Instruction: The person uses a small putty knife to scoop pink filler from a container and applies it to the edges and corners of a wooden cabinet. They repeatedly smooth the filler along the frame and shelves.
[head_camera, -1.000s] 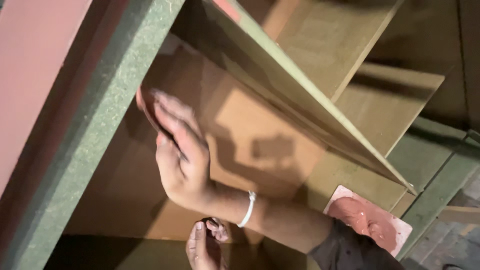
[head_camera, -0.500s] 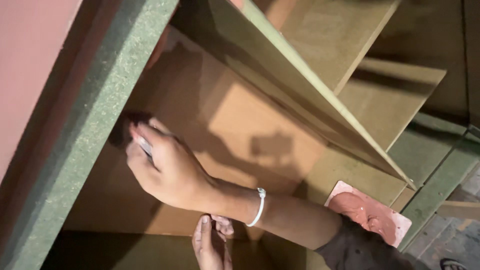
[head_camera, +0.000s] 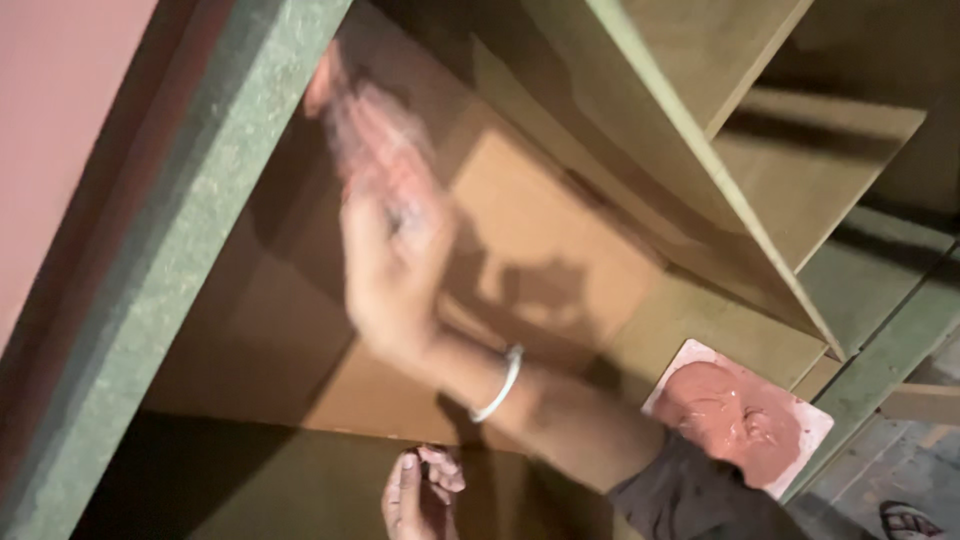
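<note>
No packages, labels, signs or screens show in this view of a wooden cabinet interior

wall: pink (head_camera: 60, 130) | shelves: brown board (head_camera: 800, 170) | light: dim, shadowed
</note>
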